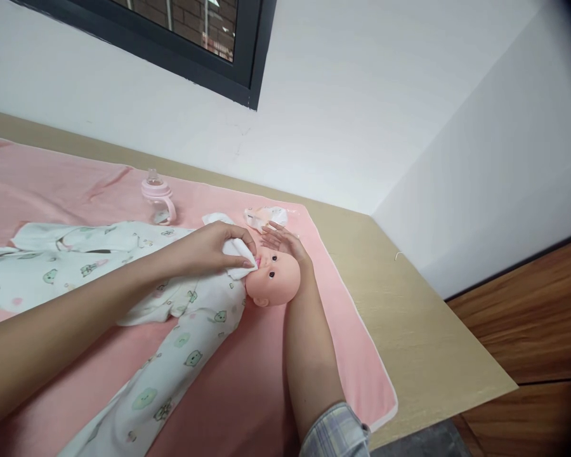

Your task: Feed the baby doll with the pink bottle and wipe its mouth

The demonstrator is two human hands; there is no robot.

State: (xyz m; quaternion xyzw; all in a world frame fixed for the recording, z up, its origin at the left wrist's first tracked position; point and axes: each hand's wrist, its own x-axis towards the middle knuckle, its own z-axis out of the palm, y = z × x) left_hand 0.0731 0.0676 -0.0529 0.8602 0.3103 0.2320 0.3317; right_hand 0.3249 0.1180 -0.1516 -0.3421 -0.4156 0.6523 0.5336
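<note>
A baby doll (276, 276) in a white printed sleepsuit (181, 343) lies on a pink blanket (247, 381), head toward the right. My left hand (219, 247) is closed on a folded white cloth (238, 260) and presses it against the doll's mouth. My right hand (285, 244) lies behind the doll's head with fingers stretched out, cupping the crown.
A pink baby bottle (158, 198) stands on the blanket behind the doll. A small crumpled white packet (266, 216) lies near the far edge. The blanket covers a beige table (423, 343) against a white wall. Wooden floor (542, 330) shows at right.
</note>
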